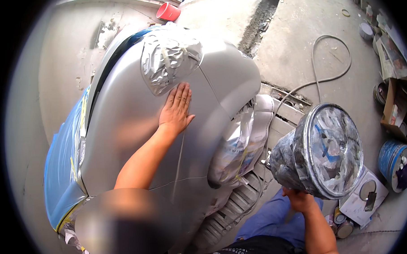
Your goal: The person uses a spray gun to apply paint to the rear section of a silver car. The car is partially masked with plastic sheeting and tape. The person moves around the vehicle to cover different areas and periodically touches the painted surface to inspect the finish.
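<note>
My left hand lies flat on a silver-grey car body panel, fingers stretched out and close together. Just beyond its fingertips, crinkled silver foil covers a rounded area, probably a lamp. At the right, my right hand is closed below a spray gun with a large paint-smeared cup. The cup, streaked grey, white and black with some blue on its lid, is tilted. A small metal nozzle sticks out on its left side. The cup hides the gun's handle and part of my fingers.
Blue masking film covers the car's left side; wrapping covers the wheel area. A grey hose loops across the concrete floor near a broken trench. A red bucket stands beyond. Tins and a cardboard box line the right.
</note>
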Demonstrator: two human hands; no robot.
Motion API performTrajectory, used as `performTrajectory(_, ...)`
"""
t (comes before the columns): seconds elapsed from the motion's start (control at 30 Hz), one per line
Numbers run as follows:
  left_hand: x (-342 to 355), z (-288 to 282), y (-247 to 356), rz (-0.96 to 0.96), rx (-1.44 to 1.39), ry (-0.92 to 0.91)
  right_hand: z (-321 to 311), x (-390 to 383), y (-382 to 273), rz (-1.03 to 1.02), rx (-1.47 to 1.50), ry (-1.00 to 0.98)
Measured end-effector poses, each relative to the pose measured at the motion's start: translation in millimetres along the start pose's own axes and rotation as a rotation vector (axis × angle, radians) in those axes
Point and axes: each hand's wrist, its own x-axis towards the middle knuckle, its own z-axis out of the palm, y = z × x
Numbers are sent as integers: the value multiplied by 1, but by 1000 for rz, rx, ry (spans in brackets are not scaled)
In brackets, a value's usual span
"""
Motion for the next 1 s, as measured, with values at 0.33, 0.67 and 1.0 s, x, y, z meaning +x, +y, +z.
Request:
performTrajectory(0.33,57,14,45,155,103,22,-2,-7,6,-157,-166,56)
performTrajectory(0.67,-23,61,112,509,-190,-8,30,-43,11,-43,-66,78)
performTrajectory(1.0,-2,60,160,441,-195,1,33,-44,1,-131,-290,22)
